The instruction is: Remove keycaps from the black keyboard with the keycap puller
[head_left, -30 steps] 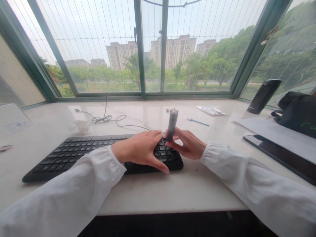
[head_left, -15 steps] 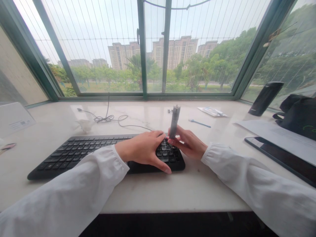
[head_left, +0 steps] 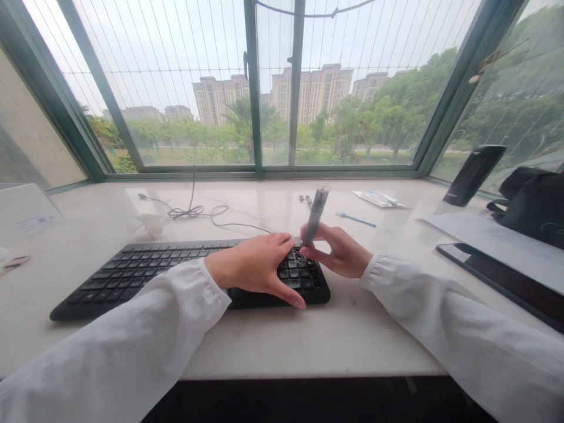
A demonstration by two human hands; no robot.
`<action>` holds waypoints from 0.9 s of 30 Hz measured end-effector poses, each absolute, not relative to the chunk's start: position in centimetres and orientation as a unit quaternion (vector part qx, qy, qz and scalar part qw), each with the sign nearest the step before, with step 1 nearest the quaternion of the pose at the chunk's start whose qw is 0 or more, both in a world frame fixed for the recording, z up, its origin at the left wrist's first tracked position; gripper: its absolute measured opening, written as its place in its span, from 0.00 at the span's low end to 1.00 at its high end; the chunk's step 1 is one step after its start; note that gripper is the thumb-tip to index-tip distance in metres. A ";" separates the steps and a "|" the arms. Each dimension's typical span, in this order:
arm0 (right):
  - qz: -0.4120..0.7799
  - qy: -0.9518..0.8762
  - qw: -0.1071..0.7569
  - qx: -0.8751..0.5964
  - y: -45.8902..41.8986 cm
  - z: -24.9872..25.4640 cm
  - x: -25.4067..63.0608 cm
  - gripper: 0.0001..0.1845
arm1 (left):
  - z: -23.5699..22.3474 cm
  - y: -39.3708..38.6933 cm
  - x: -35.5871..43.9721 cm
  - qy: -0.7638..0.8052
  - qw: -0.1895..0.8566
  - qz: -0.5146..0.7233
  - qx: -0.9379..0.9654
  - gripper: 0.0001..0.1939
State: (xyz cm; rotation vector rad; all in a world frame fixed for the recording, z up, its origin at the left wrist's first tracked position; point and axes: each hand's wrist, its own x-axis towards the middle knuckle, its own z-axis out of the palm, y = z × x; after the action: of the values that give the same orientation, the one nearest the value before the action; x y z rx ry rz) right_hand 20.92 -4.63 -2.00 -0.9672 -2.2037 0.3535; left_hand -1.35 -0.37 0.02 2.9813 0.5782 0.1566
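A black keyboard (head_left: 145, 264) lies on the white counter. My left hand (head_left: 258, 264) rests palm down across its right part, thumb spread from the fingers and holding nothing. Beyond that thumb, at the number pad, my right hand (head_left: 339, 252) pinches a grey bar-shaped tool (head_left: 316, 214). The tool stands tilted, its top leaning right, and its lower end is hidden by my fingers at the keys. Some spots in the upper number pad look bare of keycaps, with a thin pale outline showing. A few small dark pieces (head_left: 305, 200), apparently keycaps, sit behind the tool.
A coiled cable (head_left: 187, 211) runs behind the keyboard. To the right are a thin blue stick (head_left: 356, 220), a small packet (head_left: 378, 199), a phone (head_left: 497, 282), white paper (head_left: 467, 226), a black bag (head_left: 535, 202) and a dark cylinder (head_left: 476, 176). A white stand (head_left: 29, 211) is at left.
The tool's top has tipped to the right, and my right hand has shifted slightly. My left hand stays in place on the keyboard.
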 end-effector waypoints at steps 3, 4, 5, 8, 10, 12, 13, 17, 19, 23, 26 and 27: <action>0.117 -0.858 0.329 -0.377 -4.6 -1.9 20.9 0.11 | 0.0 -0.3 -1.4 0.189 0.054 0.055 0.979 0.55; 0.115 -0.858 0.327 -0.378 -4.6 -1.8 20.9 0.11 | 0.0 -0.3 -1.3 0.188 0.055 0.056 0.979 0.55; 0.114 -0.858 0.326 -0.380 -4.6 -1.7 20.9 0.11 | 0.0 -0.3 -1.3 0.188 0.054 0.056 0.979 0.55; 0.131 -0.853 0.330 -0.383 -4.6 -1.6 20.8 0.11 | 0.0 -0.3 -1.3 0.189 0.051 0.056 0.979 0.55; 0.159 -0.843 0.342 -0.384 -4.6 -1.6 20.8 0.12 | -0.1 -0.4 -1.3 0.191 0.048 0.054 0.979 0.55; 0.199 -0.830 0.353 -0.383 -4.6 -1.6 20.7 0.13 | -0.1 -0.4 -1.3 0.193 0.043 0.050 0.979 0.55; 0.220 -0.823 0.356 -0.384 -4.6 -1.6 20.7 0.14 | -0.1 -0.4 -1.3 0.194 0.040 0.049 0.979 0.55; 0.284 -0.795 0.346 -0.409 -4.7 -1.2 20.6 0.17 | -0.1 -0.4 -1.3 0.197 0.036 0.046 0.979 0.53; 0.306 -0.781 0.341 -0.425 -4.8 -0.9 20.6 0.19 | -0.2 -0.3 -1.2 0.198 0.034 0.047 0.978 0.53; 0.354 -0.751 0.345 -0.438 -5.2 -0.5 20.4 0.21 | -0.3 -0.3 -1.2 0.201 0.029 0.049 0.978 0.54; 0.391 -0.730 0.350 -0.439 -5.5 -0.1 20.4 0.21 | -0.3 -0.3 -1.3 0.208 0.027 0.041 0.977 0.55; 0.400 -0.726 0.349 -0.437 -5.6 0.0 20.4 0.21 | -0.2 -0.3 -1.3 0.210 0.027 0.037 0.977 0.55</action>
State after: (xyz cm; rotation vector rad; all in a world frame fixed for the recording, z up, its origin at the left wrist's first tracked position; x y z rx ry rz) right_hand 20.36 -5.57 0.02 -1.1333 -1.8808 1.0355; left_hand -1.26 -0.35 -0.25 3.0170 0.6476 0.1151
